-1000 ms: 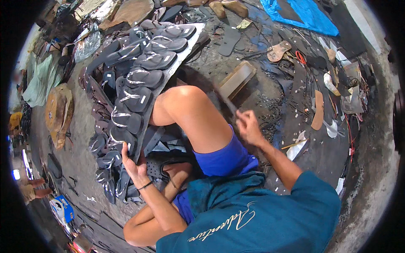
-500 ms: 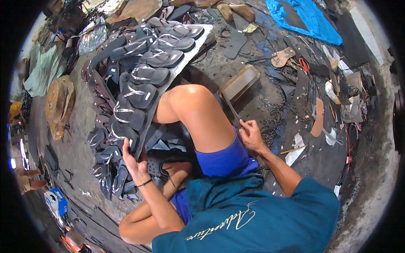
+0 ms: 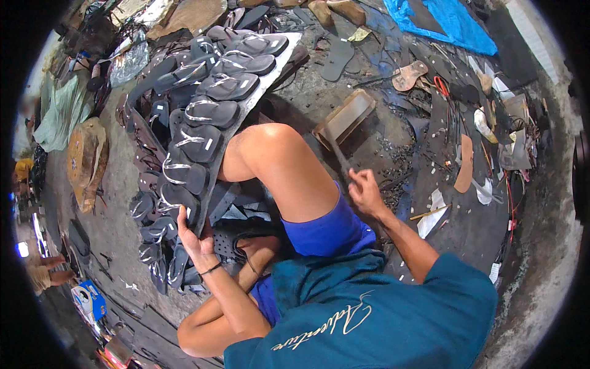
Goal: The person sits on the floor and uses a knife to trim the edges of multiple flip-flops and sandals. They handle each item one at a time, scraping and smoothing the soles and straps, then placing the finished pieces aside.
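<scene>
Person wears a dark teal short-sleeved shirt (image 3: 369,307) with pale cursive lettering across the front. Bright blue shorts (image 3: 322,230) below it. Thin dark band (image 3: 211,269) around the left wrist. Forearms and legs bare; no gloves on left hand (image 3: 195,237) or right hand (image 3: 367,192).

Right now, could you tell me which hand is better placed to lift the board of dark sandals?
The left hand, probably: it already rests on the near end of the sandal board. The right hand is on the far side of the raised knee, closed around a thin tool.
</scene>
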Tool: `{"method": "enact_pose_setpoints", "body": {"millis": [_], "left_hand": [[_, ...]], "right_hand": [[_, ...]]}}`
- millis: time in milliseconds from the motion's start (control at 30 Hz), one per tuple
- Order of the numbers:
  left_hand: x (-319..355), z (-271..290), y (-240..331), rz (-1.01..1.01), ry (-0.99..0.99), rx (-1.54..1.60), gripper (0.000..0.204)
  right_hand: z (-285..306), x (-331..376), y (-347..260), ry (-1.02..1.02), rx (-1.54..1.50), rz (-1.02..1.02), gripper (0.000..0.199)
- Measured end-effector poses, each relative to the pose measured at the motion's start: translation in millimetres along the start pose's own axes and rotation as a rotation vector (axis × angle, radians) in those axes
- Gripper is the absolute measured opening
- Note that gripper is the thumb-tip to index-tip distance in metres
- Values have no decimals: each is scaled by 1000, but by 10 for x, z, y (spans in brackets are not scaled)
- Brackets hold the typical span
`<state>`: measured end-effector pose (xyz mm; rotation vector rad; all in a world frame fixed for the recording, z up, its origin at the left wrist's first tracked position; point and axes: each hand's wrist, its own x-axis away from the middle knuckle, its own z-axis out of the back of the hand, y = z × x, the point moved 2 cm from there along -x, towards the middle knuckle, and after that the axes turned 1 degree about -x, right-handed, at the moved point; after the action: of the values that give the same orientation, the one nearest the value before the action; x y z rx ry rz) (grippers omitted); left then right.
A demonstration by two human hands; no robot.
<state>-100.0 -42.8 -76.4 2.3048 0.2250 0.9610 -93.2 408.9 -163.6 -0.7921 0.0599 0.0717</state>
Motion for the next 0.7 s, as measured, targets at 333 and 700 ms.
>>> {"method": "enact_pose_setpoints", "body": {"millis": [333, 700], "left_hand": [[35, -96, -14, -12, -13, 16, 20], [51, -73, 21, -16, 39, -7, 19]], "right_hand": [[-164, -1137, 354, -64, -819, -623, 29], [551, 30, 917, 179, -385, -700, 25]]}}
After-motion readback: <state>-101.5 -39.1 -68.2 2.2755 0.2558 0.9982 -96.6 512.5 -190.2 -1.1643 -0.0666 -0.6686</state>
